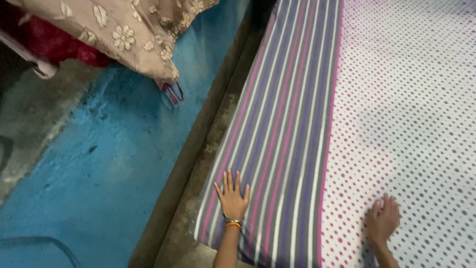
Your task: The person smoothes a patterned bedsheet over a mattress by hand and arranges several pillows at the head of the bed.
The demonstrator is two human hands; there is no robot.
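Observation:
A bedsheet is spread flat over a mattress; most of it is white with pink and grey dots. Its left border has purple, pink, grey and white stripes. My left hand lies flat on the striped border near the mattress's left edge, fingers spread, with orange and metal bangles on the wrist. My right hand rests palm down on the dotted part, fingers loosely curled against the cloth. Neither hand holds anything.
A dark bed frame ledge runs along the mattress's left side. Beyond it lies a blue painted floor. A beige flowered cloth over something red hangs at the top left.

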